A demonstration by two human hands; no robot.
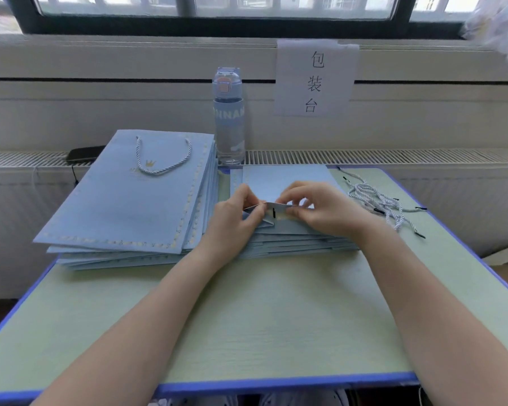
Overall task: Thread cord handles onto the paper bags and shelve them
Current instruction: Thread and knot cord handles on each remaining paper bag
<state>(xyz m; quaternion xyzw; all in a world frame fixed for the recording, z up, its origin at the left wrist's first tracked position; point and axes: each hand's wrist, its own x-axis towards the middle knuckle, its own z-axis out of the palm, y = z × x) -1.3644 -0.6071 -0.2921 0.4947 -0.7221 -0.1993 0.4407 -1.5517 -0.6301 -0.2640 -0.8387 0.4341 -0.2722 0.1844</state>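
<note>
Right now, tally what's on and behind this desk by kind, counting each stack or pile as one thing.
Stacks of paper bags: 2
Pile of cords: 1
Water bottle: 1
Phone: 1
Paper sign: 1
Total: 6

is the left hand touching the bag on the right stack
Touching: the head view shows the left hand pinching the near edge of the top bag.

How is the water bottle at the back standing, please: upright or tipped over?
Upright. The water bottle stands on its base on the grilled ledge behind the stacked bags, cap at the top.
</note>
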